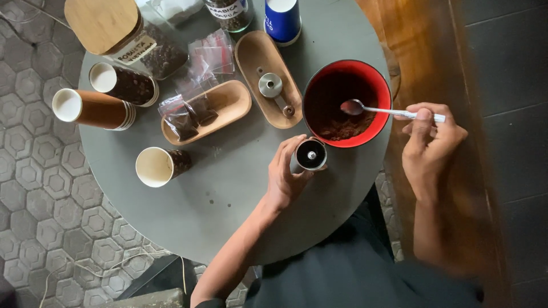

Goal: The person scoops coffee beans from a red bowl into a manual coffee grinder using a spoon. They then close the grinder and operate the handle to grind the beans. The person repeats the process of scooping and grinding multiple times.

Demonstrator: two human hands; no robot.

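My left hand (287,174) grips a small metal grinder body (310,154), open at the top, just in front of a red bowl (374,80) that holds brown ground powder (345,126). My right hand (429,140) holds a metal spoon (377,109) by its handle. The spoon's head hangs inside the bowl, above the powder. Both hands are over the near right part of the round grey table (228,188).
Two wooden trays: one (234,100) holds small plastic bags of dark beans, the other (254,48) a metal grinder handle (274,91). Paper cups (154,167) (94,108) (123,82) lie at the left. A wooden-lidded jar (123,31), another jar (231,12) and a blue cup (282,20) stand at the back.
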